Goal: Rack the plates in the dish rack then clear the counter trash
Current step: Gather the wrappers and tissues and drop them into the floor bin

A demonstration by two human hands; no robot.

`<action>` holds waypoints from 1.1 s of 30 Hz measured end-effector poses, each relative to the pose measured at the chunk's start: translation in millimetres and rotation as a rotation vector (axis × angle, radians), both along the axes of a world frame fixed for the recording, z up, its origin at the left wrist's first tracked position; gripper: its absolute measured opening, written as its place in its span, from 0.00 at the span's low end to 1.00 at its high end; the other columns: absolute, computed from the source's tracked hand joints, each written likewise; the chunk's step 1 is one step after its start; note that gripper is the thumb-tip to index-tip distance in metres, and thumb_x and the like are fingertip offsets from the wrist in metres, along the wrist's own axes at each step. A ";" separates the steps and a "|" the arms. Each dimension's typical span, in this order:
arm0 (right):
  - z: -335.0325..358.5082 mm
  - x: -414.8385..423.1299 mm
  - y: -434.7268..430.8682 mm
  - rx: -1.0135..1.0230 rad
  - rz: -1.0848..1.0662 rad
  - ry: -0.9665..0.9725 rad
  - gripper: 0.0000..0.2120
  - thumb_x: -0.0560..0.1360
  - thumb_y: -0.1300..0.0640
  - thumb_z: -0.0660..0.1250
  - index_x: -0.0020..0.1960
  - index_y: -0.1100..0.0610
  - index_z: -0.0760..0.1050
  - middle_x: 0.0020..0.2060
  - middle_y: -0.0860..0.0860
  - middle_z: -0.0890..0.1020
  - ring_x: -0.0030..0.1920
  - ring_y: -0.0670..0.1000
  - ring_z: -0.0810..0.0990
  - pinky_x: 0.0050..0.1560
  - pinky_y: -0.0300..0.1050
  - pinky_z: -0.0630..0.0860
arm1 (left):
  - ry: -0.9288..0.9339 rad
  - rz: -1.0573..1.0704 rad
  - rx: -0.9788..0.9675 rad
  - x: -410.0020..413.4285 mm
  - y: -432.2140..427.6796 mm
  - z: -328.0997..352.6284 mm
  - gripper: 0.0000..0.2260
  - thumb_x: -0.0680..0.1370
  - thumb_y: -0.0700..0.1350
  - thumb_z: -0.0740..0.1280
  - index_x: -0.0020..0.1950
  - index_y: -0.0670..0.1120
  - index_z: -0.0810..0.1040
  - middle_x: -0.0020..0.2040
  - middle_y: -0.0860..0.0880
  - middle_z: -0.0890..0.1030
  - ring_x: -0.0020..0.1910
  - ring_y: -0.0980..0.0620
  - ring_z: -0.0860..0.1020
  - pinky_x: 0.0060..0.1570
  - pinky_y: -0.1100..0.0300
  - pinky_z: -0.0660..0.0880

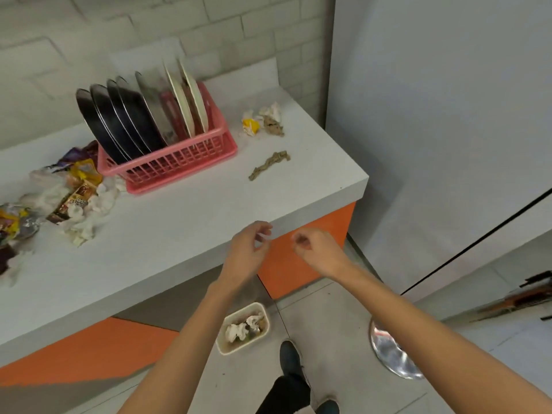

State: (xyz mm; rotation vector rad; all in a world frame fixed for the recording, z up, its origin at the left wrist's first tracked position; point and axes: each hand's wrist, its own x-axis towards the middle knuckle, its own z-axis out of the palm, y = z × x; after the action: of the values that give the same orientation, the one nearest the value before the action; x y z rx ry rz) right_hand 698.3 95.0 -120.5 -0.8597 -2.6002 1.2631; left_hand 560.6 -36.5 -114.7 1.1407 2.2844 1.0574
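From the head camera, the plates [140,115] already stand on edge in the pink dish rack [179,165] on the white counter [185,222]: seven that I can count, four dark ones at the left, one grey in the middle, two cream at the right. So the racking looks done and the trash step is in hand.

Both hands hang just off the counter's front edge, above the small bin [243,328] on the floor, which holds some crumpled white paper. The left hand [246,252] has its fingers loosely curled and parted, with nothing in them. The right hand [312,249] is curled tighter, thumb near fingertips; I cannot tell whether a scrap is pinched there.

Trash left on the counter lies in three groups: a heap of wrappers and tissues [65,201] left of the rack, a cluster of crumpled paper with a yellow scrap [263,122] to its right, and one twisted brown strip [268,164] lying apart, nearer the front. The strip is closest, so the next move likely calls for a short reach forward and a pinch with either hand, then a carry back over the bin.
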 end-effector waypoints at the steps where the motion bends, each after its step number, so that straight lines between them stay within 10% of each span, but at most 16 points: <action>1: 5.6 -6.7 5.8 0.005 0.012 0.004 0.10 0.77 0.58 0.64 0.56 0.57 0.79 0.53 0.52 0.80 0.53 0.50 0.78 0.52 0.41 0.72 | 0.005 0.014 0.013 -6.2 5.0 5.6 0.11 0.77 0.43 0.63 0.58 0.51 0.77 0.51 0.57 0.80 0.48 0.60 0.78 0.42 0.68 0.74; 13: 22.5 -82.2 133.2 0.096 0.075 -0.085 0.11 0.77 0.58 0.63 0.59 0.54 0.76 0.53 0.49 0.77 0.50 0.47 0.76 0.47 0.35 0.69 | 0.058 0.124 0.184 -100.5 89.9 -3.3 0.13 0.77 0.39 0.67 0.58 0.53 0.76 0.49 0.60 0.80 0.48 0.59 0.77 0.42 0.70 0.70; 23: 25.7 -192.7 236.9 0.163 0.064 -0.111 0.12 0.76 0.64 0.62 0.57 0.55 0.77 0.50 0.51 0.77 0.45 0.49 0.75 0.46 0.36 0.67 | 0.308 -0.182 -0.028 -185.4 202.1 -45.2 0.23 0.74 0.59 0.65 0.70 0.60 0.72 0.73 0.56 0.68 0.70 0.54 0.65 0.65 0.54 0.65; 33: 10.3 -261.8 275.5 0.339 0.205 -0.213 0.23 0.78 0.62 0.61 0.72 0.57 0.65 0.65 0.54 0.65 0.48 0.59 0.77 0.50 0.50 0.75 | 0.318 -0.144 0.034 -184.7 217.5 -79.5 0.05 0.79 0.52 0.64 0.51 0.55 0.78 0.47 0.59 0.72 0.46 0.60 0.71 0.46 0.62 0.66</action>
State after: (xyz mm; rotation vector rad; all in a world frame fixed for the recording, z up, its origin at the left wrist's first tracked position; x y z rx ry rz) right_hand 436.4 370.5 -110.2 -0.7126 -3.0144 0.7636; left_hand 375.9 181.1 -194.2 1.5580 2.3789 0.9172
